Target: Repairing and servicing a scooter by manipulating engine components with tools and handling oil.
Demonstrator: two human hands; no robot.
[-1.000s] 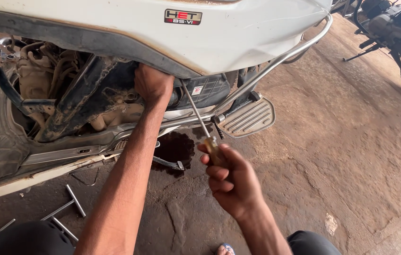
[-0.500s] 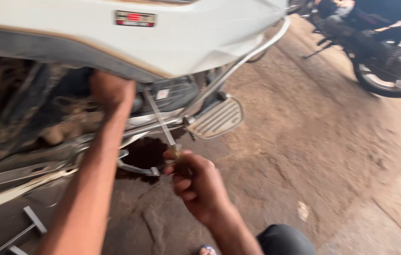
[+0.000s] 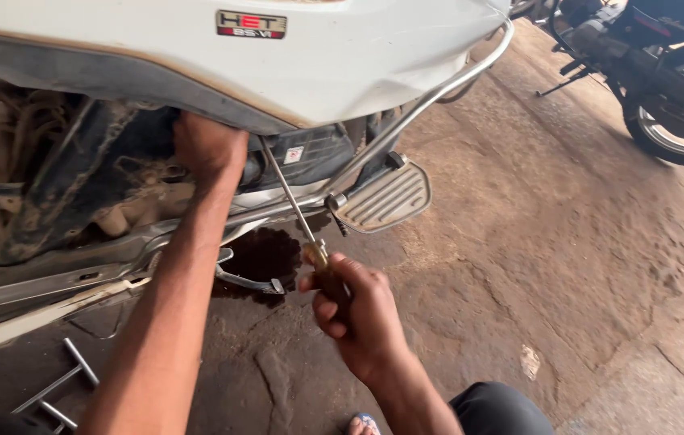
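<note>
Right hand (image 3: 354,310): gripping amber handle of long screwdriver (image 3: 292,203), fingers fully wrapped round it.
Screwdriver shaft: slanting up-left, tip disappearing beneath white scooter body panel (image 3: 334,56).
Left hand (image 3: 209,149): reaching under panel edge, pressing against grimy engine parts; fingers hidden, grip impossible to tell.
Footrest (image 3: 382,197): lying just right of shaft.
Oil stain (image 3: 261,258): spreading on concrete floor (image 3: 559,266).
T-handle wrenches (image 3: 60,387): lying lower left.
</note>
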